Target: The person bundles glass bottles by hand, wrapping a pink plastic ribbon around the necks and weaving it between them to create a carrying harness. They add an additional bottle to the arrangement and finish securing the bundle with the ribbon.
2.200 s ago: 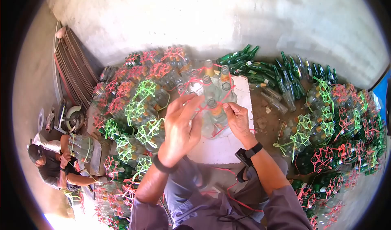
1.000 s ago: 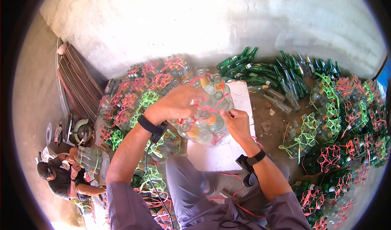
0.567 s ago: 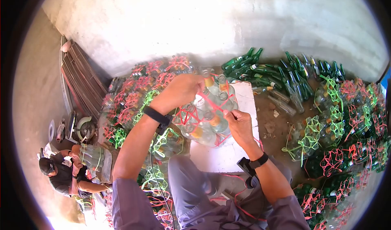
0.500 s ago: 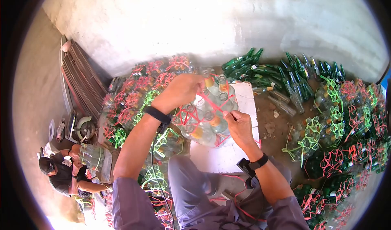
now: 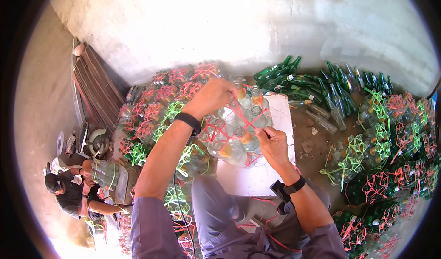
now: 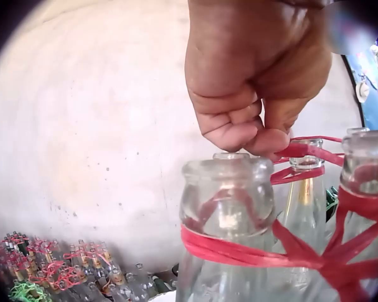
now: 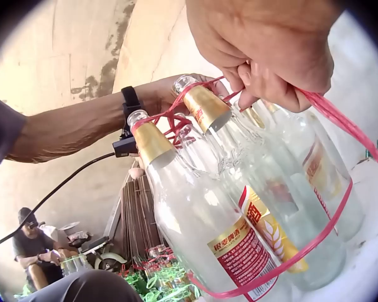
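A bundle of clear glass bottles (image 5: 229, 149), some with gold neck foil, stands upright on a white board (image 5: 281, 109). Red plastic strap (image 6: 233, 251) crosses between the necks and loops round them; another red band (image 7: 283, 267) circles the bodies lower down. At the back left of the bundle, my left hand (image 5: 216, 95) pinches the strap between thumb and fingers, just above the bottle mouths. My right hand (image 7: 271, 56) grips a length of the same strap at the bundle's right side, with the tail running out past the hand.
Bundles of bottles tied in red and green strap stand at left and at right (image 5: 353, 153). Loose green bottles (image 5: 294, 82) lie along the wall. Another person (image 5: 69, 192) sits at far left with bottles. A cable (image 7: 50, 189) hangs from my left wrist camera.
My left hand has moved from the front of the bundle to its back left, drawing strap across the necks. My right hand stays at the right side, still holding the strap.
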{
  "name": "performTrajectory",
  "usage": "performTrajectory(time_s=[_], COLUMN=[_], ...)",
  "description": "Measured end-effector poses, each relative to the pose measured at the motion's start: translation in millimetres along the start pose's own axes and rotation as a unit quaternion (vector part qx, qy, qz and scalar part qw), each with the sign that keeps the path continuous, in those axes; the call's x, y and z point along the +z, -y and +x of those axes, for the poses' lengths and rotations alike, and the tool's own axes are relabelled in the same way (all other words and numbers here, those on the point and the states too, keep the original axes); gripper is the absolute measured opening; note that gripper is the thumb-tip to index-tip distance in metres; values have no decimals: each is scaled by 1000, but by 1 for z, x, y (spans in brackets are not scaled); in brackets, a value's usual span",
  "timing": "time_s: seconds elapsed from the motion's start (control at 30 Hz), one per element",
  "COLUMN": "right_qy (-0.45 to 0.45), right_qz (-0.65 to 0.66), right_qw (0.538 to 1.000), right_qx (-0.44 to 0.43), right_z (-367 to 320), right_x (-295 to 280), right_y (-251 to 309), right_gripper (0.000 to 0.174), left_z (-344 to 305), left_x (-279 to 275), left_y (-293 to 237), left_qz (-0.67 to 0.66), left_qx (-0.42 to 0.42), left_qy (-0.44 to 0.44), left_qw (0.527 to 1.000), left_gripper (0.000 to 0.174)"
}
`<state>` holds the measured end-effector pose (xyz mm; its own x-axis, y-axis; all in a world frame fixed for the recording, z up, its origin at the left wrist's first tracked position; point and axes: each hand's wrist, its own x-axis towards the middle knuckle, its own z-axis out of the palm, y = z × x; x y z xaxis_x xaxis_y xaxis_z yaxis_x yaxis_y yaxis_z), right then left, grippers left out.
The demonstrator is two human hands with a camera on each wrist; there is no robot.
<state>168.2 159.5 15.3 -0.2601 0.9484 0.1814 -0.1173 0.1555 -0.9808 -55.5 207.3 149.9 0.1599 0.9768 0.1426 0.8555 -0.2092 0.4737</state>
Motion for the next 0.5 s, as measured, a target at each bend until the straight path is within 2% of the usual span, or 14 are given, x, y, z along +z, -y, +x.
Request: performTrajectory(time_s=[0.07,0.13,0.27,0.33,0.5], right_qy=[3,-5,-18,-4,-8], right_qz=[-4,23,13,-45,-76], right_qw=[1000,1000,999,997,996], right_qx=[6,19,40,56,39], right_z=[0,0,-3,-4,-11], right_x=[1,2,-2,-8,-19], right_y=[1,1,1,-3,-13], right_gripper=[40,39,39,39,41], left_z=[3,8,14,14,3], left_x=[0,3,5,2,3], left_y=[-2,-4,13,16,4], left_qz=[27,55,59,71,86], left_qx=[15,-45,-8,19,1], left_qy=[-6,33,31,43,23], left_qw=[1000,997,998,996,996], left_gripper=[20,21,20,17,19])
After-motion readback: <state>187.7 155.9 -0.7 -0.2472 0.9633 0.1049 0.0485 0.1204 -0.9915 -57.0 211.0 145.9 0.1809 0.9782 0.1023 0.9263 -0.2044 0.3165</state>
